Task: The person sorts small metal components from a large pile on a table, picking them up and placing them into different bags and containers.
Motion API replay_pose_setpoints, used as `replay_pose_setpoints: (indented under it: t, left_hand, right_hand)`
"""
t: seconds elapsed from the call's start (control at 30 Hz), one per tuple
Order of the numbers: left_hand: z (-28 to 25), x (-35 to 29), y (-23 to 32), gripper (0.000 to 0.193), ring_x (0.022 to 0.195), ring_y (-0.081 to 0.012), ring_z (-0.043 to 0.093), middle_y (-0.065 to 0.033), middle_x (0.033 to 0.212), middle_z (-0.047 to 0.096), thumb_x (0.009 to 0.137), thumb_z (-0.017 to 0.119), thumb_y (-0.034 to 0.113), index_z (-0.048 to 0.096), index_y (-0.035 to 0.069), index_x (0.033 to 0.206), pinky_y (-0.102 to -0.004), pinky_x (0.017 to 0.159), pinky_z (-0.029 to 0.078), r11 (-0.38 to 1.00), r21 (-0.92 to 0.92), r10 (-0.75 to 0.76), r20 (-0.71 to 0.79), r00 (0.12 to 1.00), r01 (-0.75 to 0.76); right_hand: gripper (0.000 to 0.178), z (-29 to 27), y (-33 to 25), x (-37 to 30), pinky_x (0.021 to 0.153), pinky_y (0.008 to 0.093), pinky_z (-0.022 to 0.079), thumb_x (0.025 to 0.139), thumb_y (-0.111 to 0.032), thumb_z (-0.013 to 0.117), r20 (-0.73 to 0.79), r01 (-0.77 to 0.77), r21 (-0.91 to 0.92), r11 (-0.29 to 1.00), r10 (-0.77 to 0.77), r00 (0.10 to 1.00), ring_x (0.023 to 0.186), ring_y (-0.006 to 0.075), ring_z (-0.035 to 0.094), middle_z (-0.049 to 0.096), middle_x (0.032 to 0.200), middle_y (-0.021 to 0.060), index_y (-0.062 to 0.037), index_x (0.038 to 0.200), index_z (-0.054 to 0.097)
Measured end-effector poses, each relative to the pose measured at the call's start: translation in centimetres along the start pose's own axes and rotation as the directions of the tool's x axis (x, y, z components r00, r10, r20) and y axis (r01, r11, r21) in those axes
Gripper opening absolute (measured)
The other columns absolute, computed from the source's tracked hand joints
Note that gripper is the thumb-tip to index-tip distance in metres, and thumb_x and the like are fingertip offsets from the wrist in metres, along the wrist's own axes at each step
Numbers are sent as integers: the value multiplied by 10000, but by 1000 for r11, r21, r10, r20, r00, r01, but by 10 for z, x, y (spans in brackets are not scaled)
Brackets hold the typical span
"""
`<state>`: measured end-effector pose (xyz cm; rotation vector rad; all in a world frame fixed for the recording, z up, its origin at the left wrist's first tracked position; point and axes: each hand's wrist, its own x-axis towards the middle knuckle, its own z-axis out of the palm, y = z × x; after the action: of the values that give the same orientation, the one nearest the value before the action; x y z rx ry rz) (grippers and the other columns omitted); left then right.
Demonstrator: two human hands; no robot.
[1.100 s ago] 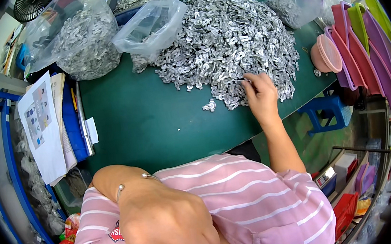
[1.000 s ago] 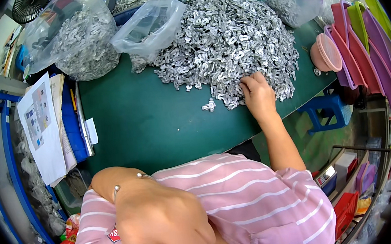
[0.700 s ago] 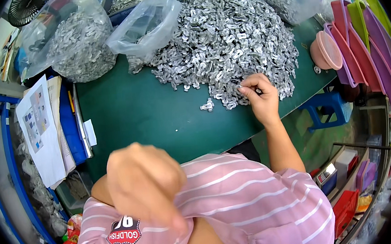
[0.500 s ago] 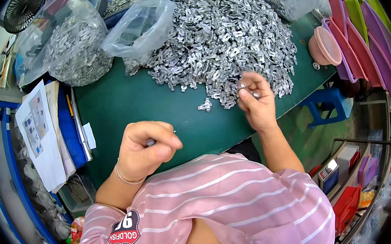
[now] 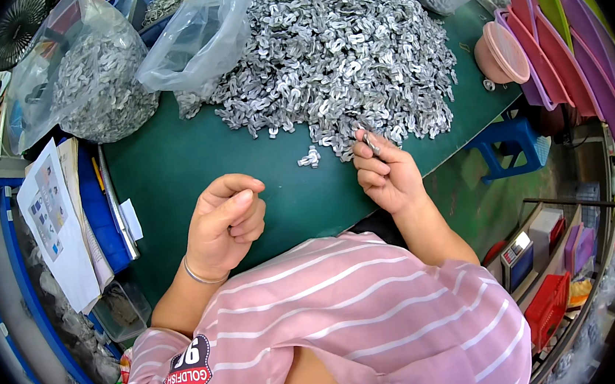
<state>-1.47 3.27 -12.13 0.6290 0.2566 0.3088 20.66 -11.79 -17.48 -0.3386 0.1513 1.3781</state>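
2 hands work at a green table (image 5: 192,151): the right hand (image 5: 387,173) pinches 1 small metal piece (image 5: 371,142) between thumb and fingertips at the 6 o'clock edge of the heap of metal pieces (image 5: 338,48). The left hand (image 5: 225,222), loosely curled, hides whatever it may hold. Half a second ago it sat lower; the heap's far side is cut off.

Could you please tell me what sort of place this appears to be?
Probably a small workshop sorting bench: a heap of small metal parts on a green table, filled plastic bags, and stacked coloured trays.
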Motion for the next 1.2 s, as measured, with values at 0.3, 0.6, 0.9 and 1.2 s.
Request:
replay_pose_setpoints:
  t: [0.3, 0.6, 0.9, 1.2]
  left_hand:
    - [0, 0, -3, 132, 474, -49, 287, 34, 579, 343, 886, 496, 76, 577, 23, 976, -181, 397, 221, 997, 55, -44, -94, 995, 49]
    - [-4, 2, -6, 91, 478, -38, 303, 44, 577, 366, 876, 513, 65, 558, 8, 932, -172, 401, 232, 994, -29, -110, -266, 958, 106]
    - [-4, -11, -5, 88, 478, -40, 303, 41, 582, 367, 881, 510, 76, 557, 20, 930, -176, 406, 238, 997, -45, -75, -299, 951, 64]
    - [-17, -8, -12, 87, 478, -35, 315, 31, 616, 370, 873, 525, 85, 569, 31, 926, -164, 398, 231, 993, -88, -100, -289, 952, 78]
  right_hand:
    - [135, 18, 16, 1, 407, 181, 274, 878, -127, 559, -190, 113, -395, 912, -202, 961, 493, 46, 374, 483, 680, 10, -5, 932, 582]
    - [193, 87, -22, 79, 357, 195, 241, 842, -128, 605, -24, 41, -927, 373, -168, 985, 416, 43, 350, 595, 733, 59, 27, 956, 590]
    - [244, 203, -43, 208, 394, 214, 307, 897, -148, 520, 226, 423, -722, 548, -390, 892, 470, 74, 366, 634, 908, 110, 39, 1052, 546]
    - [254, 122, -53, 98, 411, 187, 272, 895, -253, 547, 179, 309, -806, 505, -289, 940, 462, 56, 362, 487, 611, -2, -10, 840, 598]
